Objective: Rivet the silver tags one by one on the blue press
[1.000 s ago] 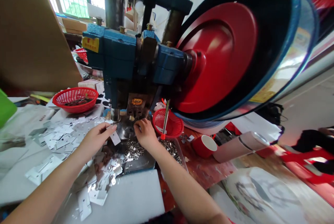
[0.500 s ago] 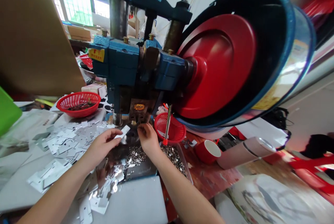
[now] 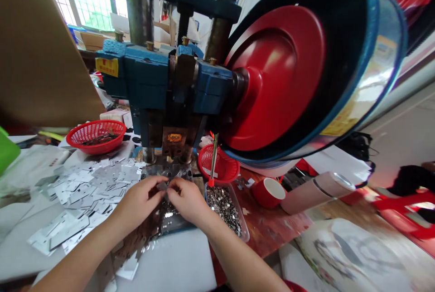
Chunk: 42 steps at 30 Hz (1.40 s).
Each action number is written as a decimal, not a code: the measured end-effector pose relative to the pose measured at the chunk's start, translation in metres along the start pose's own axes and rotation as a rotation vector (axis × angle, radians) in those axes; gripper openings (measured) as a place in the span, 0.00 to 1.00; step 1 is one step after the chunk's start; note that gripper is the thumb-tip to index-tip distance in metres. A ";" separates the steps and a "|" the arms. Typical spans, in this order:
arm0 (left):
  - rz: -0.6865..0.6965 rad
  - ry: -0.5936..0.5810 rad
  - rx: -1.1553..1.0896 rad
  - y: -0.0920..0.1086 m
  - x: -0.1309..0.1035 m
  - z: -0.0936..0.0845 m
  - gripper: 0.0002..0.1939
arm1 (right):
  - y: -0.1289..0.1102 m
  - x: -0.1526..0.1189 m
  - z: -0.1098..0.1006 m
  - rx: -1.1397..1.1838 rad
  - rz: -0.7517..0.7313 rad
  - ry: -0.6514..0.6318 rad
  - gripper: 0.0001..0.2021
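My left hand (image 3: 141, 199) pinches a small flat metal plate (image 3: 162, 186) in front of the blue press (image 3: 146, 74). Against the plate's right end, the fingers of my right hand (image 3: 188, 199) are closed, and both hands almost meet there. Part of the plate is hidden by my fingers. Beneath and just in front of my hands, small shiny metal pieces (image 3: 170, 215) lie scattered on the press base. To the left spreads a heap of flat white-silver metal plates (image 3: 84, 187).
A red basket (image 3: 97, 149) with metal parts stands at the left, another red basket (image 3: 234, 172) right of the press. Beside my right forearm is a clear tub of small metal bits (image 3: 224, 208). A red cup (image 3: 268, 192), a pink flask (image 3: 317, 192) and a large red flywheel (image 3: 278, 74) lie rightward.
My right hand has drawn back from the press's die area to meet my left hand. The plate, earlier in my left hand only, is now between both hands. The view has shifted slightly.
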<state>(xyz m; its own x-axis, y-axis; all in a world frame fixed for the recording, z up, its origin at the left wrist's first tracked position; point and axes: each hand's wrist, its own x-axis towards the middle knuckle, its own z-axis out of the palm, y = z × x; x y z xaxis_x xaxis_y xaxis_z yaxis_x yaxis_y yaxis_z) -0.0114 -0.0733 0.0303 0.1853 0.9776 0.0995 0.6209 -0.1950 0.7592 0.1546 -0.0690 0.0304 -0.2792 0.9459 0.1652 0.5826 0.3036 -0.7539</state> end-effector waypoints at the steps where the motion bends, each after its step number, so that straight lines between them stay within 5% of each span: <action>1: -0.012 0.008 0.022 -0.001 0.006 -0.001 0.14 | 0.002 0.004 -0.003 -0.046 -0.035 0.039 0.06; 4: -0.028 0.117 0.061 -0.006 0.028 0.000 0.13 | 0.010 0.024 -0.003 -0.124 -0.111 0.182 0.05; 8: -0.011 0.218 0.060 -0.019 0.058 0.008 0.16 | 0.028 0.054 0.007 -0.100 -0.029 0.267 0.05; 15: -0.038 0.124 -0.046 -0.034 0.075 0.017 0.19 | 0.041 0.070 0.011 -0.010 0.049 0.250 0.09; 22: -0.020 0.047 -0.064 -0.026 0.080 0.014 0.18 | 0.041 0.076 0.008 0.046 0.054 0.142 0.10; 28: -0.001 0.125 0.072 -0.021 0.045 -0.010 0.15 | 0.039 0.049 0.002 0.014 -0.001 0.314 0.06; 30: -0.032 -0.031 0.207 -0.023 0.023 -0.014 0.14 | 0.038 0.032 -0.004 0.026 -0.030 0.291 0.06; 34: -0.023 -0.222 0.339 -0.028 -0.004 -0.005 0.14 | 0.043 0.007 -0.014 -0.041 -0.051 0.181 0.07; 42: -0.056 -0.188 0.267 -0.038 -0.005 0.009 0.11 | 0.057 0.003 -0.012 -0.388 -0.091 0.130 0.09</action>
<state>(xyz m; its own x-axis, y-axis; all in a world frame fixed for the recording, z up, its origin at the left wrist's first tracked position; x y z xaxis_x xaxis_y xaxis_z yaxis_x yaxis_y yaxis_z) -0.0292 -0.0718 -0.0050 0.2668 0.9606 -0.0774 0.8073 -0.1790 0.5623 0.1960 -0.0474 -0.0045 -0.2590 0.9121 0.3179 0.8110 0.3841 -0.4412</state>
